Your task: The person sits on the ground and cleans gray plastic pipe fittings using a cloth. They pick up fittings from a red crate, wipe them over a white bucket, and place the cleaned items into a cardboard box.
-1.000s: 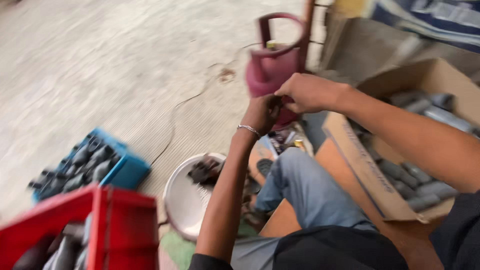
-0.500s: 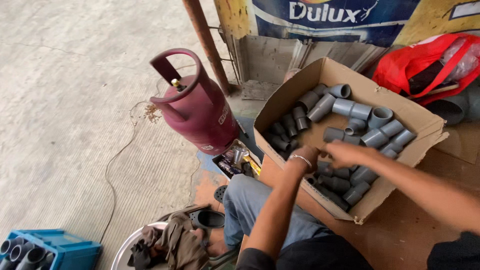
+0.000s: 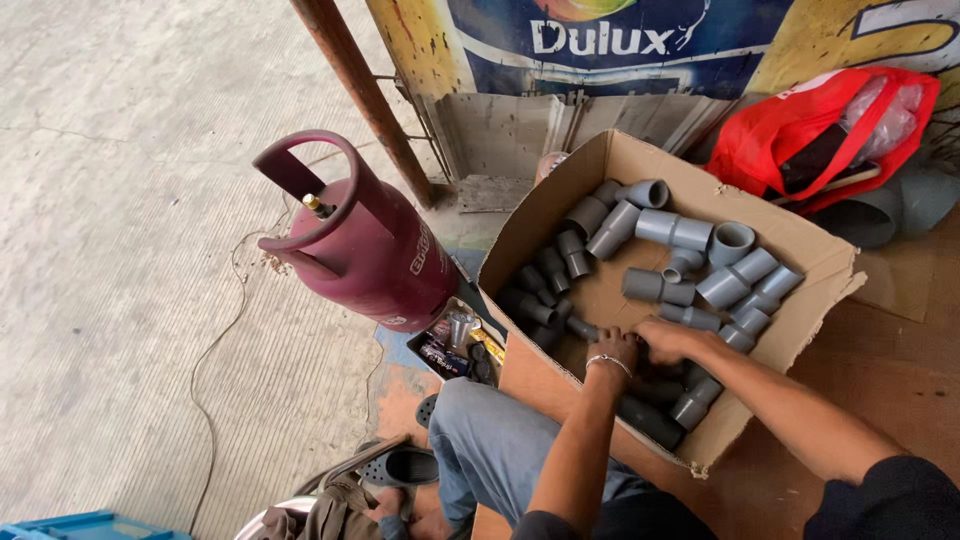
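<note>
Both hands, left hand (image 3: 612, 350) and right hand (image 3: 664, 340), reach into the corrugated cardboard box (image 3: 815, 262), fingers curled among smooth grey plastic pipe fittings (image 3: 690, 262). Whether either grips one cannot be told. A rounded maroon gas cylinder (image 3: 375, 250) stands left of the box.

My cardboard box (image 3: 640, 300), brown, open-topped and roughly square, lies right of centre on the floor, its flaps (image 3: 820, 275) spread outward. A printed sign (image 3: 650, 40), dark blue with yellow margins and white lettering, stands upright along the top edge, behind the box. A red plastic bag (image 3: 790, 140) with a clear pouch inside sits at upper right, just beyond the box's far corner. A pale label (image 3: 418, 255) runs along the maroon gas cylinder (image 3: 370, 250), left of the box.
</note>
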